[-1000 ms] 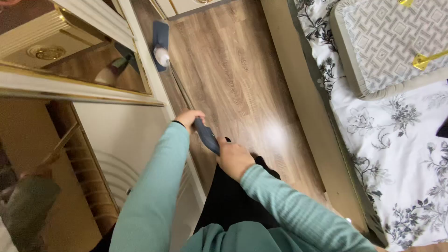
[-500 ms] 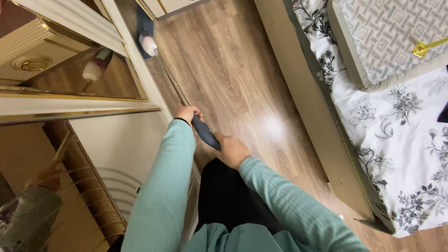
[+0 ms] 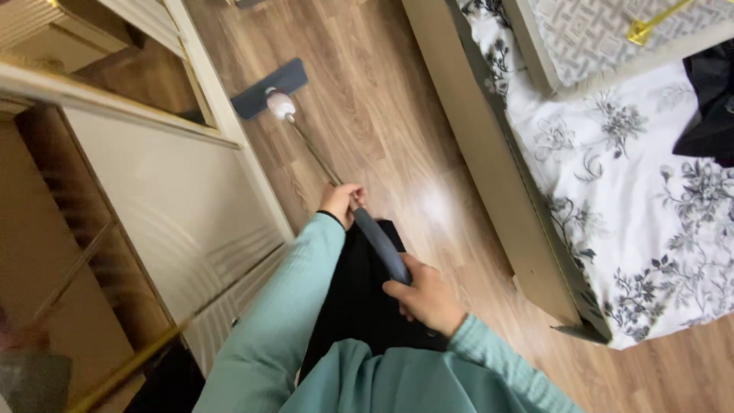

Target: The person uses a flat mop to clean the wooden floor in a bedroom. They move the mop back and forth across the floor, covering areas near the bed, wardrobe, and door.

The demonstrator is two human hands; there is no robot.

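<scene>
A flat mop lies on the wooden floor (image 3: pixel 397 138), its dark blue head (image 3: pixel 269 88) next to the cream wardrobe base (image 3: pixel 252 176). A thin metal pole (image 3: pixel 313 153) runs from the head back to a dark blue grip (image 3: pixel 380 245). My left hand (image 3: pixel 341 203) closes round the top of the grip where it meets the pole. My right hand (image 3: pixel 425 295) closes round the grip's lower end, close to my body. Both arms wear light green sleeves, and dark trousers show below.
A wardrobe with mirrored, gold-trimmed doors (image 3: pixel 115 199) fills the left side. A bed (image 3: pixel 505 183) with a white, black-flowered cover stands on the right, a grey patterned cushion (image 3: pixel 604 38) and a dark garment (image 3: pixel 707 107) on it. The floor strip runs between them.
The mop head has been pulled back along the wardrobe and turned crosswise. My hands have drawn the grip closer to my body, and the view has swung so that the bed sits lower.
</scene>
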